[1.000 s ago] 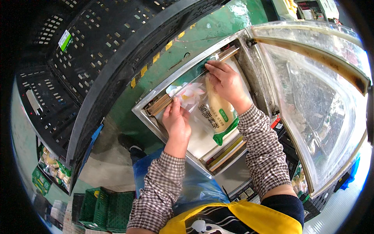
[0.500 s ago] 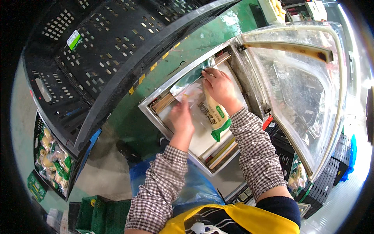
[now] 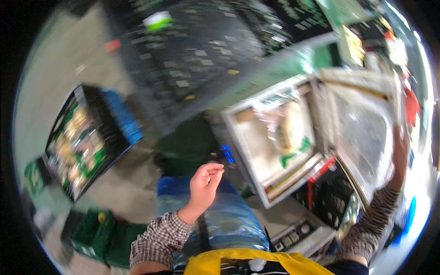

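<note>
My left hand (image 3: 206,184) hangs in front of the blue apron, its fingers curled in toward the thumb and nothing visible in them. Far to the right, my right hand (image 3: 401,149) is at the outer edge of the raised clear lid (image 3: 364,133); its fingers are smeared by motion, so its grip cannot be made out. The lid belongs to a metal-framed vacuum sealer (image 3: 245,153). Inside its white chamber lies a clear plastic bag of pale yellowish food (image 3: 289,126) with a green end, apart from both hands.
A large black perforated crate (image 3: 192,55) stands at the far left. Beside it, a black crate (image 3: 85,98) holds several bagged pale items (image 3: 80,146). A dark green crate (image 3: 110,240) sits at the lower left. The sealer's control panel (image 3: 298,233) faces me.
Both hands have left the bag, which stays in the chamber. My left hand drew back toward my body, and my right hand moved out to the lid's edge. The view has swung left.
</note>
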`<control>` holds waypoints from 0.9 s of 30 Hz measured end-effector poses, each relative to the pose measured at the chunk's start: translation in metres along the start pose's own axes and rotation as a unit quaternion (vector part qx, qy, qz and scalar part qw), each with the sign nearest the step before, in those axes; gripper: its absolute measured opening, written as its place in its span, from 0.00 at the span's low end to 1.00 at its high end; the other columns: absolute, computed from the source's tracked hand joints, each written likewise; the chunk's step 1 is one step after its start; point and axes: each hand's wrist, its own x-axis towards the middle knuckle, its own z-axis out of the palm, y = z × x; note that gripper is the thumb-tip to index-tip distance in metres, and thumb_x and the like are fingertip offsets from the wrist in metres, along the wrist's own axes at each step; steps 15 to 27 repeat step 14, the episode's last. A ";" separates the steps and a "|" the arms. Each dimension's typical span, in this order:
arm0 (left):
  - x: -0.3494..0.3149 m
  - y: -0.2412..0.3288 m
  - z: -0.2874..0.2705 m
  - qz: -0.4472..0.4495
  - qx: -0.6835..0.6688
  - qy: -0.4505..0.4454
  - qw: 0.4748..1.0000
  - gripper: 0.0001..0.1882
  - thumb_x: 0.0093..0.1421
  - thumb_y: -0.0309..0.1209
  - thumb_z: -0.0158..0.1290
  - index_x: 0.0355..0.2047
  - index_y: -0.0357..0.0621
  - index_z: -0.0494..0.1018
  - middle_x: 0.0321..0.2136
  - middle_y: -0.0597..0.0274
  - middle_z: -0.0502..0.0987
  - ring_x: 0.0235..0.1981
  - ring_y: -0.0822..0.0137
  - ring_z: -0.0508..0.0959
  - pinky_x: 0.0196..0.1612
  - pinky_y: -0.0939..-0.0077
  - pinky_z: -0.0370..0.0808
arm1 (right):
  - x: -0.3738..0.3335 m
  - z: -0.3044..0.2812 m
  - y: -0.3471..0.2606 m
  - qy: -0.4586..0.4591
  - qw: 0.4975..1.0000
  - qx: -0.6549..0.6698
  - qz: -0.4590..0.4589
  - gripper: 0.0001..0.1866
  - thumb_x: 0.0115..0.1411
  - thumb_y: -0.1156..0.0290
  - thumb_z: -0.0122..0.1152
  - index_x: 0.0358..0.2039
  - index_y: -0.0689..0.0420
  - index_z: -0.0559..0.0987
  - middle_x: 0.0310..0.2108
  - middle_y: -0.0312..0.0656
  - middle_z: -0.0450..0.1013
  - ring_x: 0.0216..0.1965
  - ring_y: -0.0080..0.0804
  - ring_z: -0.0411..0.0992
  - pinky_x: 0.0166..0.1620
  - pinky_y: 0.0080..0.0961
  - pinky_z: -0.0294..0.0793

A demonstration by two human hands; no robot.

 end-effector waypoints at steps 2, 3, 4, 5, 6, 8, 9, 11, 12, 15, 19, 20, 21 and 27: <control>-0.009 0.014 -0.045 -0.066 0.082 0.090 0.990 0.09 0.57 0.24 0.50 0.39 0.35 0.68 0.34 0.63 0.74 0.34 0.77 0.73 0.37 0.85 0.71 | -0.031 0.013 0.039 -0.055 0.992 0.099 0.050 0.25 0.63 0.62 0.42 0.58 0.57 0.58 0.59 0.45 0.55 0.60 0.35 0.52 0.60 0.30 0.48; -0.010 0.026 -0.072 -0.061 0.118 0.130 0.983 0.09 0.57 0.25 0.51 0.38 0.36 0.69 0.33 0.65 0.74 0.32 0.79 0.72 0.35 0.86 0.71 | -0.047 0.014 0.042 -0.063 0.986 0.139 0.060 0.25 0.63 0.61 0.41 0.59 0.57 0.56 0.59 0.45 0.53 0.61 0.35 0.50 0.60 0.30 0.46; -0.015 0.030 -0.105 -0.034 0.111 0.179 0.977 0.09 0.57 0.25 0.51 0.38 0.37 0.69 0.31 0.67 0.73 0.30 0.80 0.71 0.35 0.86 0.70 | -0.059 0.024 0.039 -0.071 0.979 0.181 0.064 0.26 0.63 0.60 0.39 0.60 0.57 0.55 0.60 0.45 0.52 0.61 0.36 0.48 0.61 0.31 0.44; -0.017 0.040 -0.136 0.000 0.118 0.223 0.968 0.08 0.57 0.25 0.51 0.37 0.38 0.69 0.30 0.67 0.73 0.30 0.80 0.71 0.35 0.86 0.70 | -0.075 0.030 0.032 -0.078 0.970 0.218 0.069 0.27 0.64 0.59 0.38 0.60 0.57 0.53 0.61 0.46 0.50 0.62 0.36 0.46 0.62 0.32 0.42; -0.021 0.051 -0.172 0.034 0.124 0.259 0.957 0.08 0.57 0.25 0.51 0.37 0.38 0.69 0.30 0.67 0.72 0.30 0.79 0.70 0.34 0.86 0.70 | -0.087 0.041 0.015 -0.086 0.962 0.252 0.063 0.28 0.64 0.58 0.37 0.61 0.56 0.52 0.62 0.46 0.49 0.63 0.37 0.45 0.62 0.32 0.40; -0.030 0.074 -0.247 0.114 0.233 0.374 0.890 0.09 0.56 0.25 0.52 0.37 0.38 0.69 0.31 0.66 0.71 0.31 0.78 0.70 0.35 0.84 0.70 | -0.107 0.066 -0.036 -0.088 0.965 0.245 0.011 0.28 0.64 0.59 0.36 0.62 0.56 0.50 0.62 0.46 0.47 0.64 0.37 0.43 0.63 0.33 0.37; -0.041 0.079 -0.294 0.126 0.250 0.416 0.865 0.09 0.55 0.26 0.52 0.37 0.38 0.69 0.33 0.65 0.71 0.32 0.76 0.70 0.36 0.83 0.70 | -0.111 0.084 -0.060 -0.096 0.981 0.164 -0.023 0.27 0.64 0.61 0.36 0.62 0.56 0.50 0.63 0.45 0.47 0.64 0.37 0.43 0.63 0.34 0.37; -0.052 0.083 -0.367 0.117 0.321 0.478 0.809 0.11 0.54 0.26 0.52 0.39 0.38 0.69 0.35 0.62 0.71 0.34 0.72 0.71 0.38 0.79 0.70 | -0.125 0.116 -0.109 -0.089 0.994 0.057 -0.040 0.29 0.61 0.56 0.39 0.62 0.46 0.51 0.63 0.40 0.46 0.64 0.39 0.42 0.64 0.47 0.32; -0.059 0.088 -0.398 0.096 0.373 0.510 0.769 0.12 0.54 0.27 0.53 0.39 0.38 0.69 0.35 0.60 0.72 0.34 0.70 0.72 0.39 0.78 0.71 | -0.129 0.119 -0.142 -0.146 0.989 0.025 -0.021 0.28 0.61 0.55 0.38 0.61 0.43 0.51 0.63 0.39 0.45 0.64 0.38 0.41 0.63 0.49 0.32; -0.067 0.090 -0.449 0.056 0.349 0.531 0.770 0.13 0.55 0.27 0.52 0.41 0.39 0.69 0.36 0.58 0.72 0.35 0.66 0.72 0.41 0.74 0.71 | -0.149 0.184 -0.158 -0.110 0.992 -0.054 -0.015 0.34 0.58 0.51 0.44 0.63 0.44 0.49 0.63 0.41 0.47 0.64 0.39 0.42 0.62 0.50 0.31; -0.067 0.090 -0.449 0.056 0.349 0.531 0.770 0.13 0.55 0.27 0.52 0.41 0.39 0.69 0.36 0.58 0.72 0.35 0.66 0.72 0.41 0.74 0.71 | -0.149 0.184 -0.158 -0.110 0.992 -0.054 -0.015 0.34 0.58 0.51 0.44 0.63 0.44 0.49 0.63 0.41 0.47 0.64 0.39 0.42 0.62 0.50 0.31; -0.067 0.090 -0.449 0.056 0.349 0.531 0.770 0.13 0.55 0.27 0.52 0.41 0.39 0.69 0.36 0.58 0.72 0.35 0.66 0.72 0.41 0.74 0.71 | -0.149 0.184 -0.158 -0.110 0.992 -0.054 -0.015 0.34 0.58 0.51 0.44 0.63 0.44 0.49 0.63 0.41 0.47 0.64 0.39 0.42 0.62 0.50 0.31; -0.067 0.090 -0.449 0.056 0.349 0.531 0.770 0.13 0.55 0.27 0.52 0.41 0.39 0.69 0.36 0.58 0.72 0.35 0.66 0.72 0.41 0.74 0.71 | -0.149 0.184 -0.158 -0.110 0.992 -0.054 -0.015 0.34 0.58 0.51 0.44 0.63 0.44 0.49 0.63 0.41 0.47 0.64 0.39 0.42 0.62 0.50 0.31; -0.067 0.090 -0.449 0.056 0.349 0.531 0.770 0.13 0.55 0.27 0.52 0.41 0.39 0.69 0.36 0.58 0.72 0.35 0.66 0.72 0.41 0.74 0.71 | -0.149 0.184 -0.158 -0.110 0.992 -0.054 -0.015 0.34 0.58 0.51 0.44 0.63 0.44 0.49 0.63 0.41 0.47 0.64 0.39 0.42 0.62 0.50 0.31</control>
